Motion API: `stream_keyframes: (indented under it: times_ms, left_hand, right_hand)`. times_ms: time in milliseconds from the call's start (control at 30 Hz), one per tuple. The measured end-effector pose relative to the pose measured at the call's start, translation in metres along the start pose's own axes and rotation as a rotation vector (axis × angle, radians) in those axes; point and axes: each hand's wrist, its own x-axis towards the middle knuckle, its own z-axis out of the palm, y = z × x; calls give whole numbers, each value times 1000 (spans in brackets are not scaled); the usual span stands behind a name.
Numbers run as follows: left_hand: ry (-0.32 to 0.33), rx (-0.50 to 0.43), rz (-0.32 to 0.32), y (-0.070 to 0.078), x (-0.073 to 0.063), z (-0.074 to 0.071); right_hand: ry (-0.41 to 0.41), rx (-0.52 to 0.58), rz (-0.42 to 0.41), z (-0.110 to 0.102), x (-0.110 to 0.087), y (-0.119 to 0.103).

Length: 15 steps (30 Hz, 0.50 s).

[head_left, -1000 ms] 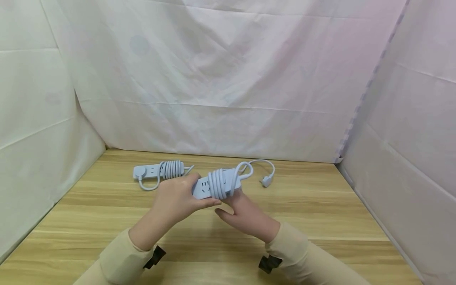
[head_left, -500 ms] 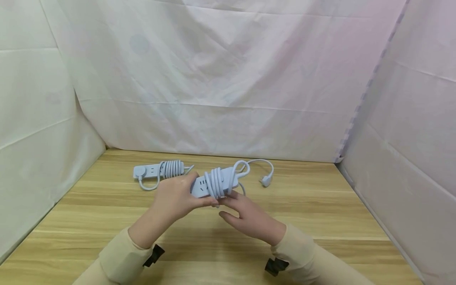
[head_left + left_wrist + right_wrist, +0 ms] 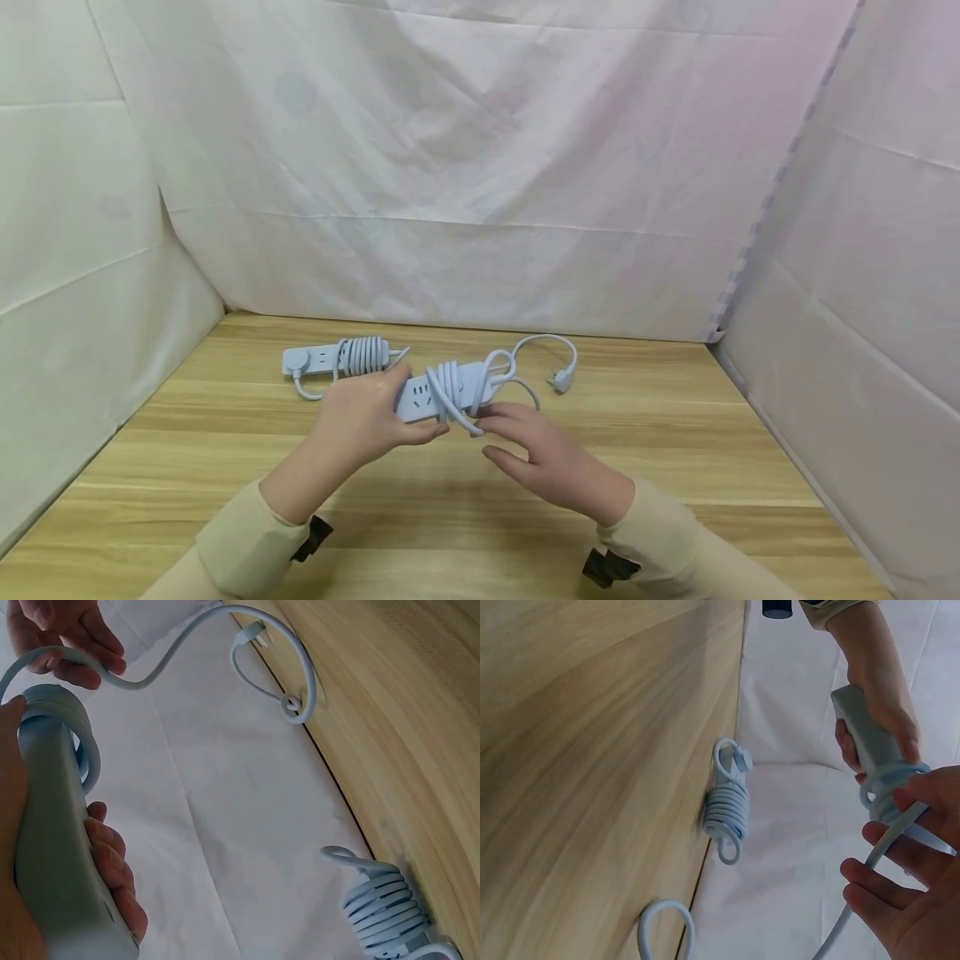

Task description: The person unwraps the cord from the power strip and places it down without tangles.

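The left hand [image 3: 358,418] is clamping its fingers round a power strip [image 3: 416,402] while the right hand [image 3: 553,463] is holding the strip's cord [image 3: 891,838] in curled fingers.

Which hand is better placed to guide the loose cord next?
Probably the right hand: the loose cord runs across its fingers, while the left hand grips the raised power strip.

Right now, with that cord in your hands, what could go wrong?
The cord could spring loose if the right hand lets go, since it just runs through the fingers. One turn slants across the others on the held strip, so it may slip. The plug lies on the table, so a tug might drag it.
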Motion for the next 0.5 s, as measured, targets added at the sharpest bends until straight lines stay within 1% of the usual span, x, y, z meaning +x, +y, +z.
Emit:
stream_keyframes:
  times_ms: [100, 267, 500]
  left_hand:
    - [3, 17, 12, -2, -2, 1]
    - [-14, 39, 16, -3, -4, 0]
    - [-19, 84, 17, -3, -9, -3]
  right_hand:
    - [10, -11, -20, -5, 0, 1]
    - [7, -24, -8, -11, 1, 2]
    - [49, -82, -28, -18, 4, 3]
